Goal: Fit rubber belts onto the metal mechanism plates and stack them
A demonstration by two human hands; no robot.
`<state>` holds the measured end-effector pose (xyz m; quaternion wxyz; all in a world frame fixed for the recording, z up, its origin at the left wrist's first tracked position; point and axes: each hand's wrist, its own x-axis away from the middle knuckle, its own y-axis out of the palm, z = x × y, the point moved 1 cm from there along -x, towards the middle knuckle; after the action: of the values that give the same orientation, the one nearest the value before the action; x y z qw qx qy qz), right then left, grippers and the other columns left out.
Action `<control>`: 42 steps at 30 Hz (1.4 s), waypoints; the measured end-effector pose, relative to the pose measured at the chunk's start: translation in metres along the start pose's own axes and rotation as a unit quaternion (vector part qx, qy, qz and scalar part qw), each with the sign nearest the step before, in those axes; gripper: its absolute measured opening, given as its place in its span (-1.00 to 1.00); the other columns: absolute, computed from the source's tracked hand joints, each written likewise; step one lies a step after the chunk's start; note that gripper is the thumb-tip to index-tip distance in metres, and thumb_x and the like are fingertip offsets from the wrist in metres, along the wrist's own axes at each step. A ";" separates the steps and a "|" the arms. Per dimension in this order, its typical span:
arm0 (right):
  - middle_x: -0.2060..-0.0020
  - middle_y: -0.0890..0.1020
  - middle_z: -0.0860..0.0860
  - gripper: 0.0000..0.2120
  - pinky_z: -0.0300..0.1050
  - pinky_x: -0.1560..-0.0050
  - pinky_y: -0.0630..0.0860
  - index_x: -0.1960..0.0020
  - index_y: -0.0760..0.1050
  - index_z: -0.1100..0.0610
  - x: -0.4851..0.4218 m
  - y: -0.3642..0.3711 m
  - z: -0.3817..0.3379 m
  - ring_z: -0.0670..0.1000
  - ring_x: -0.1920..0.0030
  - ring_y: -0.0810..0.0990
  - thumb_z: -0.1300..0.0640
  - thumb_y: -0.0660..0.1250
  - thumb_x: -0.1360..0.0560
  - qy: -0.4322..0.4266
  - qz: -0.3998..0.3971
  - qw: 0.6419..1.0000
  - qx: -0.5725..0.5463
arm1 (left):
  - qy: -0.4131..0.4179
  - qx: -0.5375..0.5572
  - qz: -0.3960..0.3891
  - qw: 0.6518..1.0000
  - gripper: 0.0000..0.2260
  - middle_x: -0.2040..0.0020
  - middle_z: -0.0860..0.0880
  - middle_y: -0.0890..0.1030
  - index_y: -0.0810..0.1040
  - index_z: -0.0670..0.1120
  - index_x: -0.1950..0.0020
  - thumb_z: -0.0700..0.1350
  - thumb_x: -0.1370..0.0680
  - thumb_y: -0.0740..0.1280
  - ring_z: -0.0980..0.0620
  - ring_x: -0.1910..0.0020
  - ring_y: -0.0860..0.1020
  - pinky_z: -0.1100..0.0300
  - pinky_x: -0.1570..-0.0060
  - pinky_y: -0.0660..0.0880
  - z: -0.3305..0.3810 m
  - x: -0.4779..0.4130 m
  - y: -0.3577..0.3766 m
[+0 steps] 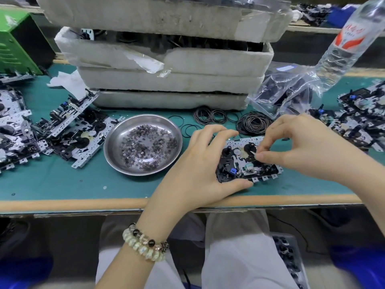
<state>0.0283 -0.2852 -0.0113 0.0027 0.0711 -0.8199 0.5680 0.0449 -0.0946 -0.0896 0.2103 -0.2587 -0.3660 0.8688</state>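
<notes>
Under the left hand (200,163) and the right hand (302,142), a teal-matted counter (62,184) with a pale wooden front edge (62,202). Beyond the left hand, at the back of the counter, stacked grey-white foam trays (166,80). Far off to its left, a green metal box (14,38). Well behind the right hand, a wooden ledge (308,28), blurred. Below the hands, under the counter, dim dark floor (73,257). Soft, even light across the mat.

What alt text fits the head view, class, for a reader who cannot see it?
A person's left hand grips a metal mechanism plate on a green-topped bench while the right hand pinches a small part on top of it. Loose rubber belts, a steel dish of washers and piled plates lie around.
</notes>
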 end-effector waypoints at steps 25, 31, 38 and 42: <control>0.21 0.69 -0.05 -0.88 0.04 -0.01 0.57 0.37 0.63 -0.24 -0.008 -0.011 -0.002 -0.01 0.09 0.62 -0.04 0.50 -0.30 0.042 -0.050 0.998 -0.014 | -0.026 0.023 -0.023 0.999 -0.14 -0.42 0.07 0.35 0.21 -0.04 -0.57 0.23 -0.39 0.49 0.10 -0.42 0.26 0.39 -0.35 0.14 0.004 0.001 -0.004; 0.24 0.69 0.00 -0.89 0.05 0.01 0.55 0.37 0.65 -0.13 -0.008 -0.010 -0.003 0.05 0.11 0.63 0.01 0.49 -0.31 0.026 -0.040 0.999 -0.005 | -0.030 0.024 -0.024 0.999 -0.13 -0.41 0.08 0.34 0.19 -0.03 -0.57 0.22 -0.39 0.50 0.11 -0.42 0.26 0.39 -0.35 0.14 0.003 0.000 -0.004; 0.22 0.69 0.07 -0.93 0.04 -0.01 0.54 0.36 0.65 -0.12 -0.007 -0.010 -0.001 0.01 0.08 0.59 -0.04 0.47 -0.31 0.025 -0.040 0.999 0.000 | -0.032 0.027 -0.022 0.999 -0.13 -0.40 0.09 0.35 0.19 -0.01 -0.57 0.23 -0.39 0.50 0.12 -0.43 0.26 0.37 -0.35 0.16 0.003 0.001 -0.004; 0.20 0.68 0.05 -0.93 0.04 -0.03 0.53 0.36 0.64 -0.14 -0.007 -0.012 -0.001 -0.05 0.05 0.55 -0.04 0.48 -0.30 0.030 -0.039 0.999 0.007 | -0.033 0.026 -0.022 0.999 -0.13 -0.40 0.09 0.35 0.19 0.00 -0.57 0.22 -0.39 0.51 0.12 -0.43 0.27 0.37 -0.35 0.16 0.003 0.001 -0.004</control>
<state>0.0366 -0.2876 -0.0005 0.0488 0.0864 -0.8122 0.5749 0.0430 -0.0934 -0.0854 0.2237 -0.2166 -0.3552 0.8814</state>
